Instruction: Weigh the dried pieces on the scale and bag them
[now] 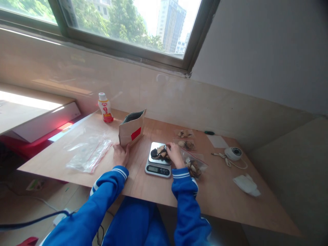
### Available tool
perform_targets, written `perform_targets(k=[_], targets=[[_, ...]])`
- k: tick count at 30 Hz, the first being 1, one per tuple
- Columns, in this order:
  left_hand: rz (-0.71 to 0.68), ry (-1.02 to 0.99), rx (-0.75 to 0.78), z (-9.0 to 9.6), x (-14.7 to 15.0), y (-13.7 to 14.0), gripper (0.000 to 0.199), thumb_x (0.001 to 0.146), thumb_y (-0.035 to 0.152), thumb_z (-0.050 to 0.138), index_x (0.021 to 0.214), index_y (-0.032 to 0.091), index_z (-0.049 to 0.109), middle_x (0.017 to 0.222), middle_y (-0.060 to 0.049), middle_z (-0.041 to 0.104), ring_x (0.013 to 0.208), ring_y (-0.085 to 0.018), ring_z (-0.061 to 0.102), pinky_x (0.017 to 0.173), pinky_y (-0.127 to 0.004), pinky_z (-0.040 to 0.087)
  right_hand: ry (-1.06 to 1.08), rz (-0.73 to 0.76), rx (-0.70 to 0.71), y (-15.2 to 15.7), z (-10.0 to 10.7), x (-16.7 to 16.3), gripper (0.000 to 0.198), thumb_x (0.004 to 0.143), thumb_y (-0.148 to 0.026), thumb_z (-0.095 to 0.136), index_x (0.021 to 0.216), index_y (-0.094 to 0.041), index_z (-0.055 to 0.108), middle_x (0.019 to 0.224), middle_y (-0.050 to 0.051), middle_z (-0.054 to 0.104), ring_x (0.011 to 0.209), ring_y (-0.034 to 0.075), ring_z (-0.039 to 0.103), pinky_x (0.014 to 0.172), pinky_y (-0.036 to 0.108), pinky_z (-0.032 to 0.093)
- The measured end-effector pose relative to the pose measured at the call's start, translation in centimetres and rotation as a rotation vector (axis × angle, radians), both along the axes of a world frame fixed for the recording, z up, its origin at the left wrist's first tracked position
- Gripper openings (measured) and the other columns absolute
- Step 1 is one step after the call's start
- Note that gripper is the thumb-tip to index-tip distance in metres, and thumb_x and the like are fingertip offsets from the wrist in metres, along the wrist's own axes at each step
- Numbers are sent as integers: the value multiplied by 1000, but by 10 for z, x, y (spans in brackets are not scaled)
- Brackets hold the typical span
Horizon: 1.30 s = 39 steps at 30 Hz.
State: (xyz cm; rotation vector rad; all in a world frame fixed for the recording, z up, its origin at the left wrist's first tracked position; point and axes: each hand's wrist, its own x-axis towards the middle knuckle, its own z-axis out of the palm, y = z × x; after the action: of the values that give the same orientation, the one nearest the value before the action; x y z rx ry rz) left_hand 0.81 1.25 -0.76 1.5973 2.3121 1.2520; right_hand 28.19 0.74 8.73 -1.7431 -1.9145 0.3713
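Note:
My left hand (121, 155) is closed at the lower near corner of a brown paper pouch (132, 130), which stands upright with its dark-lined mouth open and a red label on its side. My right hand (175, 154) reaches over the right edge of a kitchen scale (158, 169), its fingers pinched at a heap of dried brown pieces with dark skins (160, 153). Whatever lies between those fingertips is too small to make out clearly. The scale's display is lit, its digits unreadable. Beside my right wrist lies a clear zip bag of similar pieces (194, 168), partly hidden by it.
Flat clear zip bags (88, 155) lie at the left. A white-and-red bottle (105, 108) stands at the back. Small filled bags (186, 145) lie beyond my right hand. Farther right are a white round device with a cable (233, 153), paper (217, 141) and a crumpled tissue (246, 185).

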Motion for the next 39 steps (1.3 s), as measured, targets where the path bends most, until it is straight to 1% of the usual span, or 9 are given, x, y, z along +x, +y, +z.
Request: perform_targets(k=[5, 9, 11, 14, 17, 20, 26, 30, 39], targets=[[4, 12, -18, 0, -1, 0, 65, 89, 56, 33, 120, 1, 45, 116, -27, 52, 108, -36, 57, 90, -51, 47, 38, 16, -5, -3, -9, -2, 29, 91, -12, 39, 104, -14, 65, 103, 12, 70, 98, 21, 64, 87, 32, 45], [5, 13, 7, 0, -1, 0, 63, 88, 56, 35, 120, 2, 45, 116, -27, 52, 104, -36, 58, 87, -51, 48, 98, -2, 92, -9, 0, 0, 29, 90, -14, 40, 105, -17, 64, 106, 10, 69, 103, 23, 62, 93, 37, 45], [5, 22, 0, 1, 0, -1, 61, 89, 54, 35, 120, 2, 45, 116, -27, 52, 101, -36, 60, 84, -51, 49, 152, 15, 162, -13, 16, -1, 28, 89, -15, 41, 104, -17, 64, 107, 11, 67, 104, 24, 60, 94, 39, 45], [-12, 57, -25, 4, 1, -3, 60, 89, 52, 37, 121, 1, 44, 117, -28, 51, 98, -36, 62, 79, -49, 50, 249, 111, 286, -18, 56, -13, 28, 91, -17, 41, 107, -19, 64, 108, 9, 66, 105, 22, 58, 95, 39, 45], [-27, 98, -24, 7, 1, -5, 60, 89, 52, 40, 122, 2, 44, 120, -28, 50, 94, -34, 63, 76, -46, 51, 278, 351, 374, -17, 99, -39, 27, 94, -19, 42, 113, -21, 62, 111, 7, 64, 109, 19, 56, 99, 36, 44], [-34, 128, -20, 7, 2, -6, 59, 89, 52, 42, 124, 5, 44, 122, -26, 49, 88, -31, 65, 72, -42, 51, 217, 546, 396, -7, 119, -67, 27, 96, -20, 41, 112, -19, 62, 114, 7, 62, 114, 18, 53, 103, 35, 42], [-32, 143, -10, 6, 2, -6, 58, 89, 51, 42, 124, 4, 45, 123, -26, 49, 87, -31, 65, 71, -40, 50, 52, 570, 302, 6, 99, -82, 27, 97, -19, 39, 107, -18, 64, 121, 10, 55, 118, 21, 50, 104, 37, 42], [-19, 156, -4, 6, 3, -6, 57, 89, 51, 42, 124, 6, 46, 122, -24, 50, 84, -28, 65, 69, -39, 49, 92, 555, 311, 0, 93, -76, 29, 97, -20, 38, 116, -19, 60, 119, 10, 55, 117, 21, 50, 105, 39, 42], [-51, 198, 41, 6, 2, -7, 56, 90, 51, 39, 123, 5, 46, 123, -25, 50, 91, -30, 65, 74, -40, 51, 88, 570, 319, 0, 92, -77, 42, 95, -21, 40, 137, -17, 41, 139, 13, 44, 133, 21, 37, 114, 40, 31]])
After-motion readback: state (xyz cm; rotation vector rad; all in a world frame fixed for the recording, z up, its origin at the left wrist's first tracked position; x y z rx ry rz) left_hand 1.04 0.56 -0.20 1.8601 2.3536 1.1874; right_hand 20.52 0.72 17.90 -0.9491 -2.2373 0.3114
